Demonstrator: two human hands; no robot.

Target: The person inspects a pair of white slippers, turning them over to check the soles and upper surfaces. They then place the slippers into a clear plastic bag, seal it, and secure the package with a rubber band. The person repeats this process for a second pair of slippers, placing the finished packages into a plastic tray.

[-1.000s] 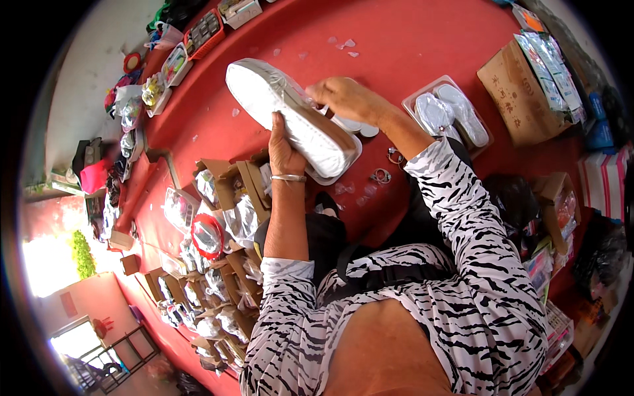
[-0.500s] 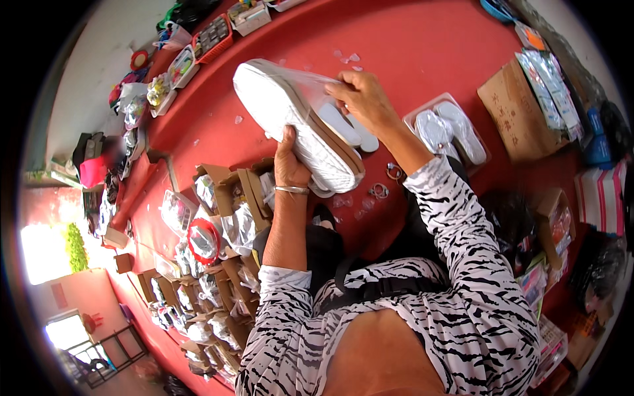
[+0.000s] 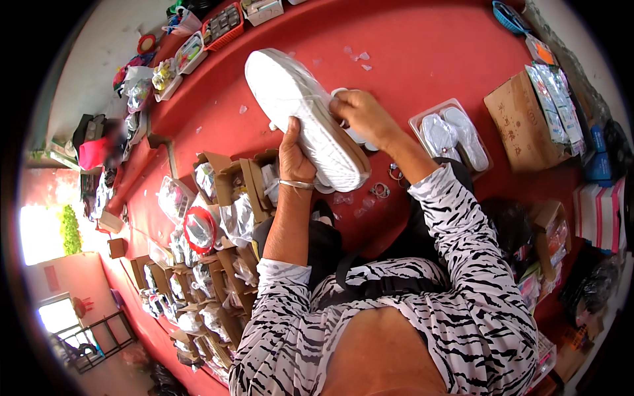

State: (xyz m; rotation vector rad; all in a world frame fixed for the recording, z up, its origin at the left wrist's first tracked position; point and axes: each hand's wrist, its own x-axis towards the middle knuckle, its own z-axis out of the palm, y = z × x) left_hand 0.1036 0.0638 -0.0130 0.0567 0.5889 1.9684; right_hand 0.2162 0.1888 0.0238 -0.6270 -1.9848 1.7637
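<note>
- The left hand point(image 3: 295, 158) is closed on the white wrapped shoe point(image 3: 310, 122), its thumb lying across the left side; the other fingers are hidden behind.
- The shoe is held up, tilted, its rounded end pointing far left, its other end near right.
- The right hand point(image 3: 363, 115) is at the shoe's right edge, fingers bent together; whether they pinch anything, I cannot tell.
- Farther right, a clear tray point(image 3: 416, 125) sits on the red floor point(image 3: 429, 53).

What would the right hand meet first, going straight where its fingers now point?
Likely the long white plastic-wrapped shoe held in the left hand; any gap to the right hand is unclear.
</note>
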